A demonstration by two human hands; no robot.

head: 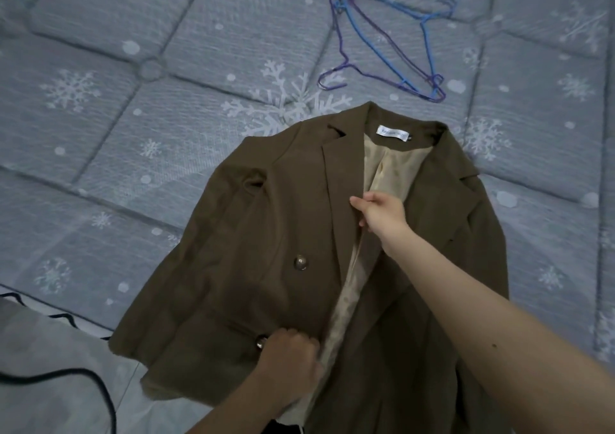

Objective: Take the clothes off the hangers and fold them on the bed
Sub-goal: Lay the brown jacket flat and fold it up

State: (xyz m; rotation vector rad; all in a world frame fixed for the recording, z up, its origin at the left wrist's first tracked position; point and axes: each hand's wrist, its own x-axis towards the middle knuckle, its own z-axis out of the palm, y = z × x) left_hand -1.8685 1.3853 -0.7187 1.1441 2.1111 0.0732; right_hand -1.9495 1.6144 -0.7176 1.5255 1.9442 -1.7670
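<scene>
A brown double-breasted blazer (pixel 273 240) lies face up on the bed, collar away from me, its beige lining showing along the open front. My right hand (pixel 379 214) pinches the left front panel's edge near the lapel. Lower down, my left hand (pixel 289 360) grips the same front edge beside a metal button. Beyond the collar, blue and purple wire hangers (pixel 389 44) lie empty on the bed, apart from the blazer.
The bed (pixel 133 101) is covered by a grey-blue quilted sheet with white snowflakes. A black cable (pixel 66 375) runs over a grey cloth at the lower left corner.
</scene>
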